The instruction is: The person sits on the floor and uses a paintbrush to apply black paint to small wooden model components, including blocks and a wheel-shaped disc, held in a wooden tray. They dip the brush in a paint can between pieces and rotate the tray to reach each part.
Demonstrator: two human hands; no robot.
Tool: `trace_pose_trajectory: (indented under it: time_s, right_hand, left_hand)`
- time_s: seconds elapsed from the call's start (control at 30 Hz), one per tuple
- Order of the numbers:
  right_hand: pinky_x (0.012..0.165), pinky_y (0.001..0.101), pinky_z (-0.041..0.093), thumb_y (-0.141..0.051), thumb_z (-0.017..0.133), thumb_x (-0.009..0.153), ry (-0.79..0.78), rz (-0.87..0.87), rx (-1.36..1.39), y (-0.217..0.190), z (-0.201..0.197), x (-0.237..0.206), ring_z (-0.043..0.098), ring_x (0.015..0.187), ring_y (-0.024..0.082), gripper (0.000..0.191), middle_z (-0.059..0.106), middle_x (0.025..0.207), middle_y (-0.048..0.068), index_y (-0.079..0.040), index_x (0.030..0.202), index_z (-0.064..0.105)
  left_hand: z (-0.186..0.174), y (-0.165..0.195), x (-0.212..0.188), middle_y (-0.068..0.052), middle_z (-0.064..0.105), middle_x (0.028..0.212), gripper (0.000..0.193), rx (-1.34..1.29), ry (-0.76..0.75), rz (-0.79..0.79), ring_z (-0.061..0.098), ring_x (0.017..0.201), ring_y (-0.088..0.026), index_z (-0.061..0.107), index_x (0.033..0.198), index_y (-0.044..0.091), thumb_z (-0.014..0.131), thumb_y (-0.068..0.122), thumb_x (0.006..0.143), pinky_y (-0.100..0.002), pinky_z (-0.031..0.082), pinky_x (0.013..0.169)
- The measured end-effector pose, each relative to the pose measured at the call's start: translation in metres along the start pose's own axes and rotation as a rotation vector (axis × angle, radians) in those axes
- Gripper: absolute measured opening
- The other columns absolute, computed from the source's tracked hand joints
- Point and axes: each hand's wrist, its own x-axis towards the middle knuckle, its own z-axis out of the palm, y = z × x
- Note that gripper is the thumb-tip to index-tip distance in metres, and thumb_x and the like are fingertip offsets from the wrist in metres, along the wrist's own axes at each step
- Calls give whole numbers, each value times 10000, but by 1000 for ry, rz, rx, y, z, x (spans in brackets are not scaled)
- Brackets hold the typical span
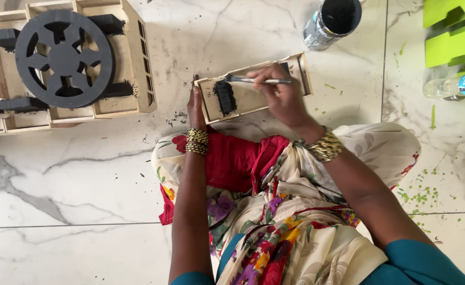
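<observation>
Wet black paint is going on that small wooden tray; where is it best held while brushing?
Probably by its bare left end, from the left, as the left hand does now. The wooden tray lies flat on the floor, wet black patch near the middle, and the right hand works the brush from the other side.

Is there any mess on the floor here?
Yes. Green paint flecks speckle the marble floor on the right, and black smudges lie beside the left hand. The right hand holds a brush over the wooden tray.
</observation>
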Motion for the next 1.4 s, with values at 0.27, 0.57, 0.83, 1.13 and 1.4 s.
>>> trace_pose_trajectory:
  time_s: [0.27,0.57,0.83,1.13,1.4]
  right_hand:
    - [732,251,648,-12,600,1047,-178,23,-92,-26,1,-43,755,961,212,65,729,1136,157,-43,1011,556]
    - [694,264,610,-13,602,1089,60,-25,-59,0,12,-6,720,882,163,59,737,1158,133,-37,1046,571]
    - [1018,274,594,-9,606,1134,375,-30,140,17,-109,-63,679,1110,166,63,659,1280,157,-9,1139,543]
    - [911,288,643,25,646,1096,627,38,100,85,-220,-146,714,1058,191,151,670,1237,179,-8,1176,522]
    - [877,294,666,8,684,1130,641,51,282,110,-212,-153,734,1082,213,213,672,1270,193,-18,1220,493]
  left_hand:
    - [8,25,-15,-140,409,1644,791,40,23,-6,346,1541,-284,416,1585,55,422,617,1028,-413,276,1248]
    - [10,7,-22,-173,424,1629,838,4,45,-57,374,1522,-285,399,1569,10,509,616,1001,-404,294,1241]
    - [9,-16,-26,-173,554,1502,820,-169,69,-191,514,1399,-263,492,1504,-18,581,591,962,-384,396,1158]
    - [17,9,-45,-113,623,1352,572,-336,133,-358,623,1181,-245,629,1351,42,576,423,928,-445,529,936]
    - [2,4,-43,-126,714,1236,465,-423,624,83,652,1182,-270,701,1215,-15,600,357,954,-431,512,1036]
